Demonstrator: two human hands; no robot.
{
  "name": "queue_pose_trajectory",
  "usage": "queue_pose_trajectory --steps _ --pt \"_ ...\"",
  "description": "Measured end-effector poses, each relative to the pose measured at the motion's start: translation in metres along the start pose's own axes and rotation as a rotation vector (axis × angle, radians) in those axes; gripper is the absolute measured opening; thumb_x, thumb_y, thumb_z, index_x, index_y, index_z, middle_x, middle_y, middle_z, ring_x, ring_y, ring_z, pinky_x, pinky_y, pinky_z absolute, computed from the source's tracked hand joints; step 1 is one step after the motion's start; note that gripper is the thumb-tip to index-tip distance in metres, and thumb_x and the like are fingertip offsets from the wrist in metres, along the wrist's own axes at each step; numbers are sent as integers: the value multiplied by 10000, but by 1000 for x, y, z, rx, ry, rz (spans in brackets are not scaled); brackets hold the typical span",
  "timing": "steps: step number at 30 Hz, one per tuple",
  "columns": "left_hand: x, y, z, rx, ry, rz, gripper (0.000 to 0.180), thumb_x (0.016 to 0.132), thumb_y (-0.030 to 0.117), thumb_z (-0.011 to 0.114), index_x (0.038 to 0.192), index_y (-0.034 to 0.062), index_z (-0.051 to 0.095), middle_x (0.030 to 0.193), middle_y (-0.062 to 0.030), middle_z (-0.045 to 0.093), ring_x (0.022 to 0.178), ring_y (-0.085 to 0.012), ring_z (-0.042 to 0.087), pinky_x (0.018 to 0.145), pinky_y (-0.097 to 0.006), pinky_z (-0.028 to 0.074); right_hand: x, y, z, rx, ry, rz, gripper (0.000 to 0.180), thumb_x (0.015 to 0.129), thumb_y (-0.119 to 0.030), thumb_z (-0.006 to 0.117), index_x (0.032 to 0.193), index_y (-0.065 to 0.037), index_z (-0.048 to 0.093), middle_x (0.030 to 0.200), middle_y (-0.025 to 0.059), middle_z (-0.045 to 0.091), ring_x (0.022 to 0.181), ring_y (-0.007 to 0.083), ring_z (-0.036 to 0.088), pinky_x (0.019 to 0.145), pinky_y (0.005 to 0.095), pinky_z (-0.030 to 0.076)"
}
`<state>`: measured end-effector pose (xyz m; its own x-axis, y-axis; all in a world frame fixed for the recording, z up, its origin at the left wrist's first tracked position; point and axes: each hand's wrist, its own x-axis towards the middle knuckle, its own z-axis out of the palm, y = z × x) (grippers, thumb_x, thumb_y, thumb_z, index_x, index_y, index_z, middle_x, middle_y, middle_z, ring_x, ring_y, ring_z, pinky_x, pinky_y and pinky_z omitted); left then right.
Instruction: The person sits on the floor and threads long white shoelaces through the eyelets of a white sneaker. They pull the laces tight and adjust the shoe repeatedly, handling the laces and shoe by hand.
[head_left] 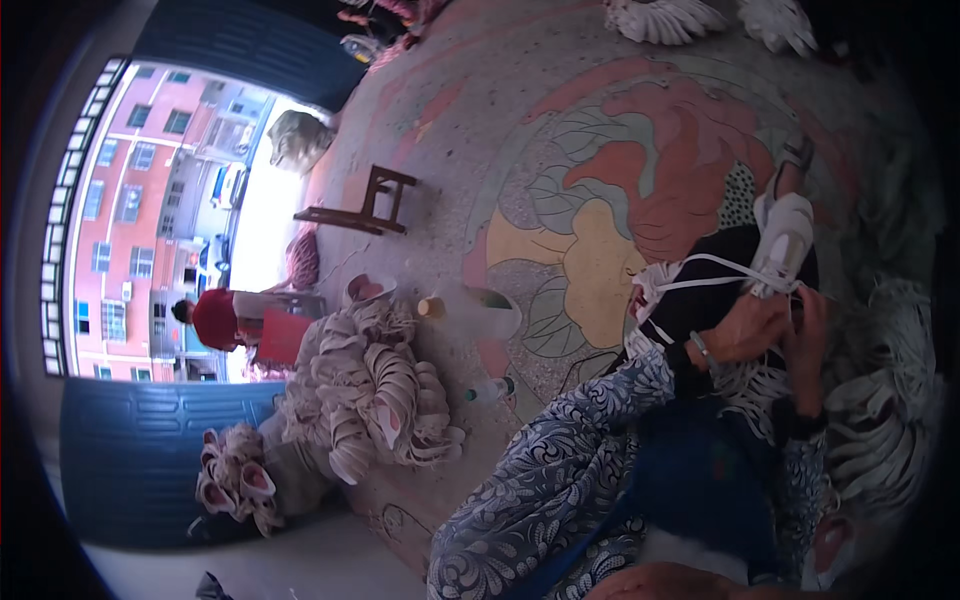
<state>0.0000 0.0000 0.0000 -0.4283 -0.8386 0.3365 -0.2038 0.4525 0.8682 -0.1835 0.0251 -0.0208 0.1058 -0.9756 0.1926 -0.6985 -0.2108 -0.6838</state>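
At the right, a white shoe-shaped piece [785,245] lies over my dark-clothed leg, with a thin white cord [715,262] looping out from it to the left. My left hand [748,328], with a band at its wrist, is closed at the lower end of the piece. Close beside it, my right hand [808,335] has bent fingers closed at that same end. Exactly what the fingertips pinch is partly hidden. Loose white strands [755,395] hang below my hands.
Stacked pale shoe-shaped pieces form a large pile [365,385] at left; more [885,430] lie at right. A wooden stool [370,205] rests on the patterned floor. Bottles [490,390] stand or lie nearby. A person in red [215,318] is by the open doorway.
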Motion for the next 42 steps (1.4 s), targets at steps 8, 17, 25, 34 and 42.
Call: queue_pose_trajectory --steps 8,17,25,34,42 --pt "-13 107 -28 -573 -359 -42 84 889 60 535 810 34 545 683 -2 547 602 -80 553 537 -241 455 -4 -83 -18 436 -182 -336 416 934 -356 519 1141 -2 593 1024 181 600 911 344 589 795 421 462" --pt "-41 51 -47 -644 -297 -683 381 989 369 482 918 16 611 760 -27 631 628 -110 585 562 -259 480 -46 -49 -42 932 -302 178 570 976 -480 405 646 -40 554 622 34 550 586 94 525 510 261 368" --pt "-7 25 4 -1221 -107 -984 394 1010 348 419 1128 -12 526 677 -57 579 570 -178 573 566 -321 506 -44 -143 -79 1062 -1123 -436 253 941 -248 527 966 -15 622 798 80 631 724 276 629 656 347 487" --pt "-36 91 -36 -469 -592 -554 406 1010 336 345 965 35 614 590 14 429 500 -67 366 483 -239 294 -67 -71 -93 602 -348 524 254 962 -170 511 1130 5 586 882 56 655 623 94 568 567 230 471" --pt "-31 130 -4 -393 -1371 -510 312 991 280 387 1027 46 591 698 -48 560 648 -154 632 599 -277 476 -32 -90 -27 1341 -334 858 414 983 -357 493 1180 0 564 818 44 612 592 91 569 526 219 452"
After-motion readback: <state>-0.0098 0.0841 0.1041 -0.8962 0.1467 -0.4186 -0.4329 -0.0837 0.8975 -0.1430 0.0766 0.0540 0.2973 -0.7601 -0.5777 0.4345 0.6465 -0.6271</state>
